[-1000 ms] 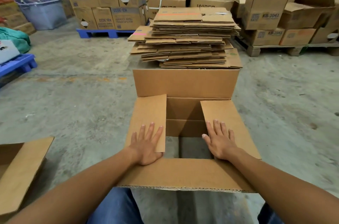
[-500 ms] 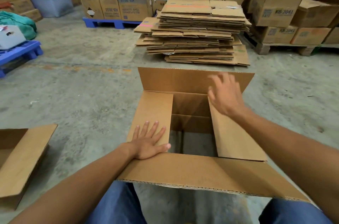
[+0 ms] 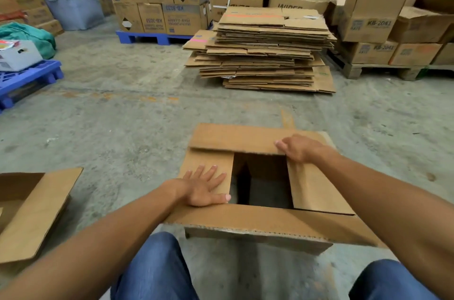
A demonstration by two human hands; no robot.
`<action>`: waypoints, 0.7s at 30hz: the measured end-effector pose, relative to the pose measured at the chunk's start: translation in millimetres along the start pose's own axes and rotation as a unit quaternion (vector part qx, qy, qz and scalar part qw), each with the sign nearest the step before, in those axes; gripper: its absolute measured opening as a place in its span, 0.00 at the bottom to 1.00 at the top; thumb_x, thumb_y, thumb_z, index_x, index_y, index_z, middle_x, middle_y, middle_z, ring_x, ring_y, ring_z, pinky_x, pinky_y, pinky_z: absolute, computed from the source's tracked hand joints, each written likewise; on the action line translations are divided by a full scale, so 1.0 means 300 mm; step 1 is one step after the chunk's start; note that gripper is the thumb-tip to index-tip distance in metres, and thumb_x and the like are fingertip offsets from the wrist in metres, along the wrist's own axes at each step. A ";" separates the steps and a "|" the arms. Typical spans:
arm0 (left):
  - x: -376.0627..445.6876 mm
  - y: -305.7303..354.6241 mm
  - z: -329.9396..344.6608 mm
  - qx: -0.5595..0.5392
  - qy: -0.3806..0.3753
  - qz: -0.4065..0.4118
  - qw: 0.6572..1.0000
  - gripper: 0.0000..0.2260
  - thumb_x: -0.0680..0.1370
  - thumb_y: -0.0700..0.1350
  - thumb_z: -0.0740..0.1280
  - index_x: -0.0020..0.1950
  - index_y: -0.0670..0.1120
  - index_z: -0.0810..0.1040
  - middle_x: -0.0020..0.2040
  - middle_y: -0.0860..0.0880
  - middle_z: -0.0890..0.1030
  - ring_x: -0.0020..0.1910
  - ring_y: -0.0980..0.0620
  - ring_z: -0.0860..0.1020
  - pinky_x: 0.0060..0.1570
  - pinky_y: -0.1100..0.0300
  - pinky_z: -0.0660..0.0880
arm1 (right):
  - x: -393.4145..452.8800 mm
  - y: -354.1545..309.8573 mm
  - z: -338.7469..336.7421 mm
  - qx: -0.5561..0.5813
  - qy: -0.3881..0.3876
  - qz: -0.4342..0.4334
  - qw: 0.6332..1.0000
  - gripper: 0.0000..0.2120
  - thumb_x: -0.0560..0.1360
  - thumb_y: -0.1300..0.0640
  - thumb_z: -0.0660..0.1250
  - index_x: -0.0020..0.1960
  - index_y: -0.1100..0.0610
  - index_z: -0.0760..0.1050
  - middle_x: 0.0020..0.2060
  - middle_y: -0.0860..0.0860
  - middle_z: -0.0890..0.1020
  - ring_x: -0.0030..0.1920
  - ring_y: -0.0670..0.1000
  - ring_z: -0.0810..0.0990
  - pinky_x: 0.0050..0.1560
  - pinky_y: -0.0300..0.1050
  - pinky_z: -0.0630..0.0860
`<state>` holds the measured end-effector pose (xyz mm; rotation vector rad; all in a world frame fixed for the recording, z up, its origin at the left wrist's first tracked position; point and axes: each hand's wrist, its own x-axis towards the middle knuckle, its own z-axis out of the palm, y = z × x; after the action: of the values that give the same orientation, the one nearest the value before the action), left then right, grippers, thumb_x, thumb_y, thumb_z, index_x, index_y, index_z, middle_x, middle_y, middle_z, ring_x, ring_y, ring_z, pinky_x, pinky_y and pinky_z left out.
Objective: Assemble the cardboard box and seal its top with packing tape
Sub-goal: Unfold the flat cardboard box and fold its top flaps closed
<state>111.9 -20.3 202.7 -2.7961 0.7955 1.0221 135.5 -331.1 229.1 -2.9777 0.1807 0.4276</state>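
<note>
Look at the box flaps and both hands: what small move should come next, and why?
Probably the right hand should press the far flap fully flat. It grips that flap's edge, already folded over the two side flaps, and the left hand lies flat on the left side flap. The near flap is not yet folded in, and the middle of the box gapes open.

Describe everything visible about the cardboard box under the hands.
The cardboard box is plain brown corrugated board, standing on the concrete floor with its top partly closed. Both side flaps lie folded inward; a dark gap shows between them. The left hand rests flat on the left flap. The right hand grips the far flap's edge, pulling it over. The near flap hangs outward. No tape shows.
</note>
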 end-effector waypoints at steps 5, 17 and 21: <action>-0.153 0.040 -0.219 -0.168 -0.122 0.034 0.978 0.45 0.67 0.78 0.50 0.78 0.55 0.58 0.78 0.51 0.62 0.76 0.47 0.63 0.75 0.46 0.56 | -0.015 0.052 0.016 -0.011 -0.114 -0.026 0.993 0.36 0.77 0.31 0.42 0.78 0.50 0.58 0.78 0.54 0.60 0.77 0.58 0.59 0.76 0.58 0.55; -0.060 0.020 -0.243 0.081 0.272 0.003 0.959 0.42 0.67 0.72 0.66 0.77 0.58 0.58 0.70 0.51 0.73 0.68 0.46 0.72 0.66 0.47 0.64 | 0.014 0.005 -0.225 0.224 -0.202 0.071 0.951 0.41 0.74 0.27 0.41 0.76 0.50 0.64 0.68 0.52 0.76 0.68 0.55 0.73 0.71 0.59 0.61; 0.082 -0.013 -0.125 0.024 0.287 -0.058 0.956 0.34 0.76 0.65 0.58 0.78 0.56 0.52 0.79 0.50 0.59 0.76 0.45 0.58 0.72 0.42 0.54 | -0.015 0.040 -0.155 0.138 -0.075 -0.013 0.987 0.27 0.81 0.37 0.48 0.65 0.51 0.75 0.62 0.53 0.77 0.62 0.55 0.75 0.66 0.48 0.66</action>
<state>151.8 -36.5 216.2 -3.0746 0.6654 0.1544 142.2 -349.3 273.4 -2.6613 0.1707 0.5708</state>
